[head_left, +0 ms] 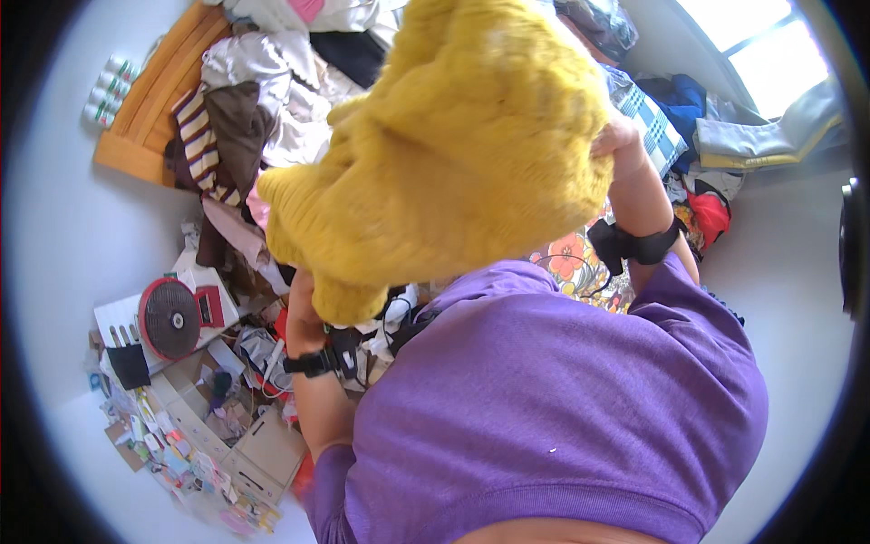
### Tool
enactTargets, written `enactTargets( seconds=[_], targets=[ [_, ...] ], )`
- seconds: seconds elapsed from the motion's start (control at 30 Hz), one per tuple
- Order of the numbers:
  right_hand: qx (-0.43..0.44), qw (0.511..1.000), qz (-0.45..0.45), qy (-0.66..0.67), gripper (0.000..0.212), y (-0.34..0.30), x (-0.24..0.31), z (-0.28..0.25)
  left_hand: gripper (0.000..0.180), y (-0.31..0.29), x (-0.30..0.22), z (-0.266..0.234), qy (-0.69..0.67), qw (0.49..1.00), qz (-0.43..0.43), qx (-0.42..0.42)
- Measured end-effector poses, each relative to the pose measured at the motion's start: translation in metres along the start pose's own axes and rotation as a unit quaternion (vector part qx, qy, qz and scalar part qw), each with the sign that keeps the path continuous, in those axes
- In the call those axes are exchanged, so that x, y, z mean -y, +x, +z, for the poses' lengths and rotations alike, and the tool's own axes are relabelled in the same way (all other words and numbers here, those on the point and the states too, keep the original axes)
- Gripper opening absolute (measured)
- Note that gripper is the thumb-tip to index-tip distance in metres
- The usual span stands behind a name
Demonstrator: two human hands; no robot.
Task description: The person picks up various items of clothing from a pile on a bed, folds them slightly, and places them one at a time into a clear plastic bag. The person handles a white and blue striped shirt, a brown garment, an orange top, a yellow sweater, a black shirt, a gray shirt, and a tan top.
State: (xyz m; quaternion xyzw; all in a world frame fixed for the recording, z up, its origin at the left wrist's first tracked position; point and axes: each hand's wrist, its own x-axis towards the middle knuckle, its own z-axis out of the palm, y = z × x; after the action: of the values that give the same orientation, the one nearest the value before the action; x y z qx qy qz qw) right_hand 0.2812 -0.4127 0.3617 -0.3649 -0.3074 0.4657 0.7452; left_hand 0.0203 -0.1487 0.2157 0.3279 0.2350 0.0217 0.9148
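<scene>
A large yellow fluffy garment (435, 172), its exact kind unclear, is raised before me and fills the upper middle of the view. At its right edge my right hand (618, 136) grips the plush fabric, part of the fingers sunk behind it. My left forearm (319, 408) reaches up to the garment's lower left corner. There the cloth covers my left hand, so its fingers are hidden. Black straps circle both of my forearms.
Heaped clothes (263, 109) lie beside an orange wooden headboard (159, 109) at upper left. A red round fan (172, 317) stands at left above cardboard boxes (263, 453) and small clutter. Flowered fabric (569, 257) and a plaid cloth (648, 118) lie at right, near a window (770, 54).
</scene>
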Motion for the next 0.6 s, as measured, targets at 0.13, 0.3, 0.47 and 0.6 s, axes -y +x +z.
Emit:
enactTargets(
  seconds=[0.13, 0.3, 0.47, 0.6],
  targets=[
    [-0.137, 0.99, 0.033, -0.032, 0.056, -0.029, 0.017, -0.102, 0.045, 0.086, 0.018, 0.045, 0.187, 0.979, -0.009, 0.079],
    [-0.371, 0.716, 0.253, -0.535, 0.049, -0.046, -0.022, -0.203, 0.057, 0.171, 0.094, 0.057, 0.752, 0.631, 0.082, -0.172],
    [-0.366, 0.766, 0.178, -0.499, 0.048, -0.048, -0.069, -0.202, 0.071, 0.197, 0.098, 0.194, 0.398, 0.913, -0.081, -0.045],
    [-0.186, 0.819, 0.069, -0.539, 0.042, -0.041, -0.087, -0.165, 0.056, 0.244, 0.126, 0.217, 0.317, 0.944, 0.086, 0.044]
  ],
)
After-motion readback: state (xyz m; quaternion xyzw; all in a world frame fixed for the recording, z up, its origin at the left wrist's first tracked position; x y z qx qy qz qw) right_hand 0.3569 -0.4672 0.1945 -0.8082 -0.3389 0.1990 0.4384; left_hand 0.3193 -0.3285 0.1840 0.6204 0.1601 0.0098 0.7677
